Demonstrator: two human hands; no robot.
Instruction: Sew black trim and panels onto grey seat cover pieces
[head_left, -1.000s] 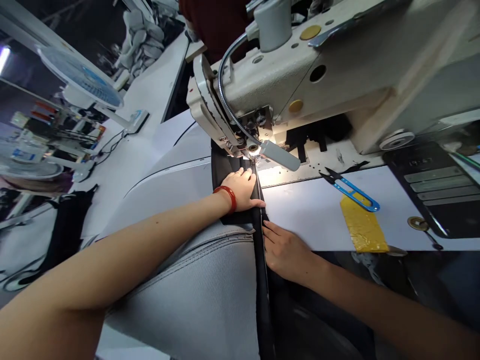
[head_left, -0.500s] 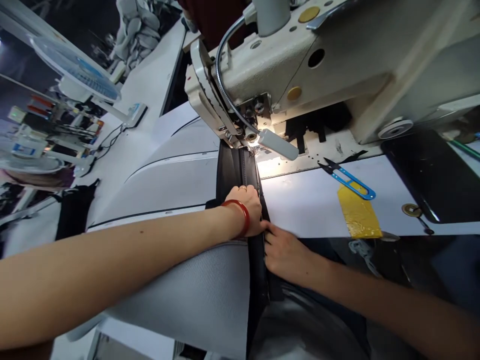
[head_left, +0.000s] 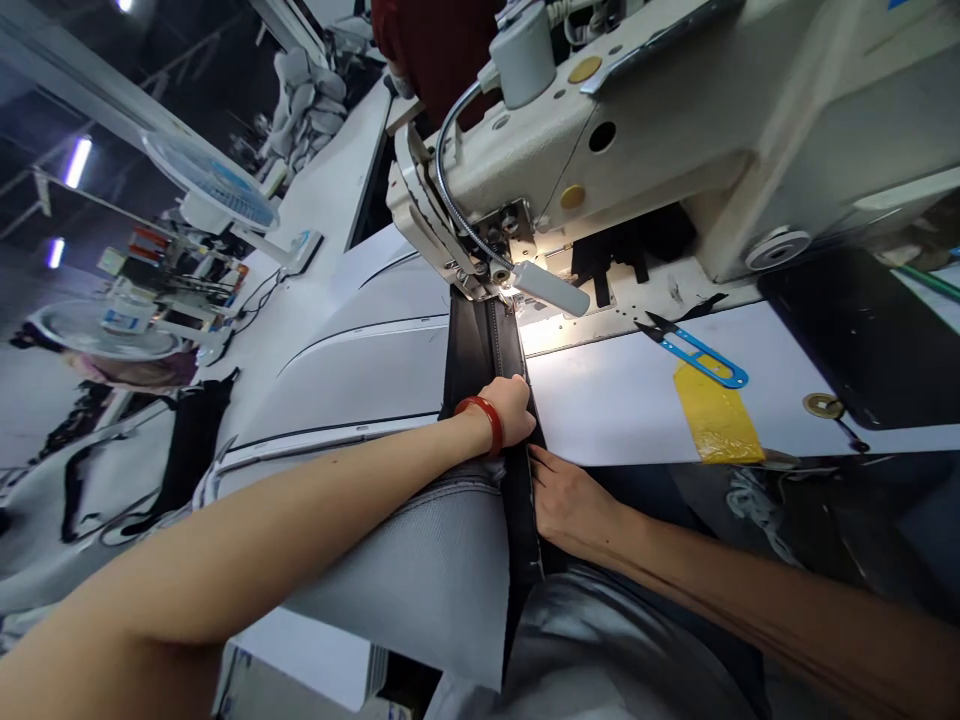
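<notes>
On the black seam strip (head_left: 487, 350), I see the left fingers (head_left: 519, 408) lying flat and pressing down, a red bangle (head_left: 480, 420) at that wrist. The right fingers (head_left: 544, 468) touch the strip's edge, though I can't tell whether they grip. The strip runs under the presser foot (head_left: 499, 285) of an industrial sewing machine (head_left: 600, 150), alongside grey fabric (head_left: 420, 570). Blue thread snips (head_left: 697, 355) and yellow tape (head_left: 716, 425) lie nearby on the white surface (head_left: 615, 410).

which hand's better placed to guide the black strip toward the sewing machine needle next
Probably the left hand: it rests on top of the black strip, closer to the sewing machine's presser foot. The right hand sits at the strip's edge, further from the foot.
</notes>
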